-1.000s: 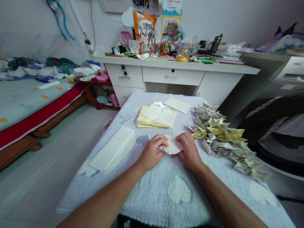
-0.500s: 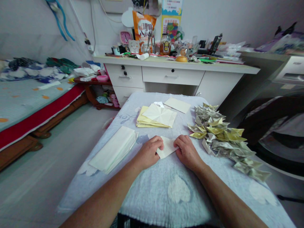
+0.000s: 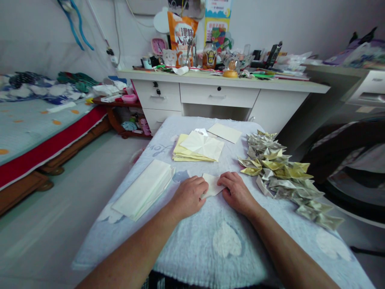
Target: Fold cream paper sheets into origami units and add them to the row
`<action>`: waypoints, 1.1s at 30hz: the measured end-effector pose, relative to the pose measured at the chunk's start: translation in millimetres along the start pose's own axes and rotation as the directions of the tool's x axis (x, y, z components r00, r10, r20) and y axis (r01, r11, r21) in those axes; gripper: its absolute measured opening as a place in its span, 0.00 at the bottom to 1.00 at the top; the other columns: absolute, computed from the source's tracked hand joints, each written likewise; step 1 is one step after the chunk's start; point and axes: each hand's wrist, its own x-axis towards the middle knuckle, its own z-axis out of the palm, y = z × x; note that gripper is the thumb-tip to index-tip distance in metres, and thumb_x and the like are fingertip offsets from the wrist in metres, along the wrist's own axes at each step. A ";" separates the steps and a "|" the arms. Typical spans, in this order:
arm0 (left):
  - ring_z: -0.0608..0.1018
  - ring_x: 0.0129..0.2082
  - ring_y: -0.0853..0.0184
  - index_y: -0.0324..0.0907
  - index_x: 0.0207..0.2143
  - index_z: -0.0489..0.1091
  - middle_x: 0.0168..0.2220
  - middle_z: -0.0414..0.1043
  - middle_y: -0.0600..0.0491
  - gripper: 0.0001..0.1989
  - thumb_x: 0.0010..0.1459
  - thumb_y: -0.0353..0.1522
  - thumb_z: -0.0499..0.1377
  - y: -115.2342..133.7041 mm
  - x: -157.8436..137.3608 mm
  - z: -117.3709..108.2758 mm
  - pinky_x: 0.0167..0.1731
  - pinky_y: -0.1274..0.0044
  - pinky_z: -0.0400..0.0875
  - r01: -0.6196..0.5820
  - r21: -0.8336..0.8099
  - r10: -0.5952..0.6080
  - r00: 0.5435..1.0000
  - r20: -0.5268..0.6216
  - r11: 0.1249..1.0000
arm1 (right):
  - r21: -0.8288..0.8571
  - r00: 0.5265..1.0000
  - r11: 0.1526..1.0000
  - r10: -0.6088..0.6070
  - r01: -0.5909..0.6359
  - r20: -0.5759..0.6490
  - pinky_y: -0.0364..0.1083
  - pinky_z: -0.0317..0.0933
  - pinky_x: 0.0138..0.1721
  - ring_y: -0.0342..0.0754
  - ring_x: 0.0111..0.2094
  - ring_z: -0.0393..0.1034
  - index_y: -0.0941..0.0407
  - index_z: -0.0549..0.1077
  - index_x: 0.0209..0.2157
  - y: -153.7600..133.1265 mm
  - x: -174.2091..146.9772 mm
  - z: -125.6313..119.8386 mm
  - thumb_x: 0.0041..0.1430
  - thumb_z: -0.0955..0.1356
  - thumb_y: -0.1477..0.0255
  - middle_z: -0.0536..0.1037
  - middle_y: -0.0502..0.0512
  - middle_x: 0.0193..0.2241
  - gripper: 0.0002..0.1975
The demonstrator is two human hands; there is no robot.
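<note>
A small cream sheet of paper (image 3: 212, 186) lies on the cloth-covered table between my two hands. My left hand (image 3: 192, 194) has its fingers curled over the sheet's left side, covering that edge. At the right edge, my right hand (image 3: 236, 188) pinches the paper between thumb and fingers. Just beyond them sits a stack of yellow and cream paper (image 3: 198, 148), its top sheet marked with radiating creases. To the left lies a pile of long folded white paper (image 3: 146, 188). Folded gold and silver paper pieces (image 3: 282, 172) are heaped on the right.
A single cream card (image 3: 225, 133) rests near the table's far end. Behind stands a white desk (image 3: 219, 96) crowded with a jar, an orange bag and other items. A bed (image 3: 45, 124) is at the left, a front-loading washing machine (image 3: 365, 92) at the right.
My left hand has shifted slightly right and turned further over the paper, hiding more of its left side. My right hand has moved slightly left, so less of the sheet shows.
</note>
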 end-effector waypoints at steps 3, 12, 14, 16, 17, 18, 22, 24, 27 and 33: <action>0.68 0.34 0.64 0.42 0.27 0.62 0.30 0.66 0.53 0.05 0.49 0.24 0.56 -0.4 -0.1 -0.1 0.33 0.75 0.60 0.018 0.011 -0.018 1.000 -0.009 1.000 | 0.023 1.000 1.000 0.003 -0.003 -0.017 0.49 0.56 0.43 0.50 0.40 0.62 0.56 0.72 0.35 3.3 0.8 0.4 0.49 0.63 0.85 0.72 0.55 0.37 0.14; 0.69 0.32 0.66 0.42 0.26 0.64 0.28 0.66 0.54 0.04 0.52 0.28 0.57 -1.0 -0.9 2.2 0.31 0.76 0.59 0.063 0.002 -0.063 0.998 -0.009 0.998 | 0.078 0.998 0.996 0.055 -0.052 -0.031 0.49 0.57 0.42 0.49 0.39 0.64 0.56 0.74 0.33 8.5 4.4 0.0 0.60 0.63 0.78 0.73 0.56 0.35 0.08; 0.69 0.30 0.66 0.42 0.25 0.64 0.27 0.66 0.54 0.06 0.54 0.30 0.57 -1.1 -1.1 1.4 0.31 0.76 0.58 0.068 0.014 -0.068 0.998 0.004 0.998 | 0.078 0.998 0.995 0.062 -0.059 -0.030 0.48 0.57 0.42 0.49 0.38 0.64 0.56 0.74 0.33 8.8 5.6 0.2 0.60 0.63 0.77 0.73 0.56 0.35 0.07; 0.70 0.30 0.66 0.41 0.24 0.65 0.27 0.67 0.53 0.08 0.57 0.32 0.55 -1.1 -0.9 0.1 0.31 0.76 0.59 0.082 0.023 -0.083 0.996 0.017 0.996 | 0.082 0.997 0.994 0.071 -0.069 -0.031 0.48 0.57 0.41 0.49 0.38 0.64 0.57 0.74 0.32 9.3 6.7 0.5 0.60 0.64 0.76 0.72 0.56 0.34 0.07; 0.70 0.31 0.66 0.41 0.24 0.65 0.27 0.67 0.53 0.09 0.58 0.32 0.54 -1.2 -0.6 -0.5 0.31 0.76 0.59 0.093 0.025 -0.094 0.995 0.025 0.995 | 0.085 0.997 0.994 0.077 -0.074 -0.031 0.48 0.57 0.41 0.49 0.38 0.64 0.57 0.74 0.33 9.7 7.1 0.6 0.60 0.64 0.76 0.72 0.56 0.34 0.07; 0.71 0.31 0.66 0.41 0.24 0.66 0.27 0.68 0.52 0.10 0.59 0.32 0.54 -1.3 -0.3 -1.0 0.32 0.76 0.59 0.106 0.026 -0.107 0.994 0.032 0.994 | 0.090 0.996 0.993 0.082 -0.079 -0.031 0.48 0.57 0.41 0.49 0.38 0.64 0.57 0.74 0.33 10.1 7.5 0.7 0.60 0.64 0.76 0.72 0.56 0.34 0.07; 0.72 0.33 0.64 0.41 0.27 0.68 0.29 0.69 0.52 0.11 0.61 0.33 0.52 -2.4 0.9 -0.8 0.33 0.76 0.61 0.140 0.039 -0.142 0.989 0.045 0.989 | 0.123 0.994 0.988 0.104 -0.098 -0.044 0.48 0.57 0.41 0.49 0.38 0.64 0.57 0.74 0.34 11.9 8.3 0.7 0.60 0.64 0.74 0.72 0.56 0.35 0.07; 0.73 0.33 0.64 0.41 0.27 0.68 0.29 0.70 0.52 0.11 0.61 0.32 0.51 -2.9 1.1 0.5 0.33 0.76 0.61 0.151 0.043 -0.152 0.988 0.035 0.988 | 0.134 0.992 0.985 0.119 -0.112 -0.048 0.48 0.57 0.42 0.49 0.39 0.64 0.57 0.74 0.33 12.6 8.8 1.1 0.61 0.64 0.73 0.72 0.56 0.35 0.06; 0.73 0.33 0.64 0.42 0.28 0.68 0.30 0.70 0.52 0.07 0.59 0.33 0.54 -3.2 1.1 2.8 0.33 0.76 0.61 0.169 0.025 -0.169 0.986 0.013 0.985 | 0.122 0.989 0.983 0.142 -0.136 -0.046 0.48 0.56 0.42 0.50 0.39 0.63 0.57 0.74 0.33 13.0 9.5 2.5 0.61 0.65 0.73 0.72 0.56 0.36 0.06; 0.74 0.35 0.63 0.41 0.30 0.69 0.31 0.71 0.50 0.08 0.60 0.33 0.53 -4.3 2.7 6.5 0.35 0.75 0.62 0.181 0.044 -0.181 0.983 0.009 0.983 | 0.097 0.986 0.983 0.160 -0.156 -0.037 0.48 0.56 0.41 0.49 0.39 0.63 0.57 0.73 0.32 11.8 10.3 2.9 0.61 0.64 0.72 0.72 0.56 0.36 0.06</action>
